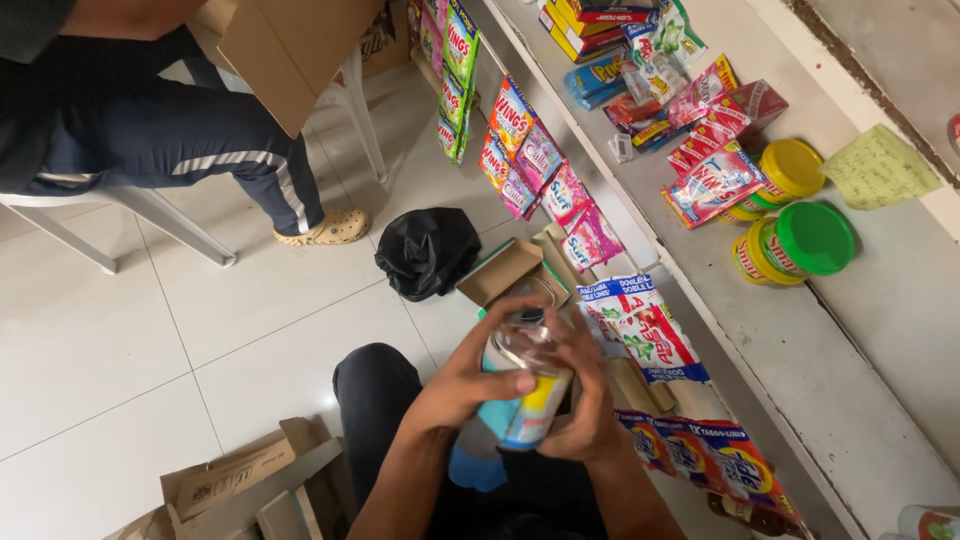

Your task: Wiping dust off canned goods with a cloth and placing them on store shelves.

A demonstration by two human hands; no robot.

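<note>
Both my hands wrap around one plastic-wrapped bundle [528, 395] of blue, yellow and white packs, held above my lap. My left hand [470, 375] grips its left side, thumb across the front. My right hand [585, 400] closes on its right side, fingers over the shiny top. An open small cardboard box [505, 272] lies on the floor just beyond the bundle.
A shelf [840, 420] on the right holds sachets, packs and tubs with yellow [792, 166] and green [815, 238] lids. Sachet strips [540, 170] hang along its edge. A black bag [428, 250] lies on the tiles. Another person sits on a white chair [130, 205] holding cardboard [290, 50]. Torn cardboard [235, 480] lies at my left.
</note>
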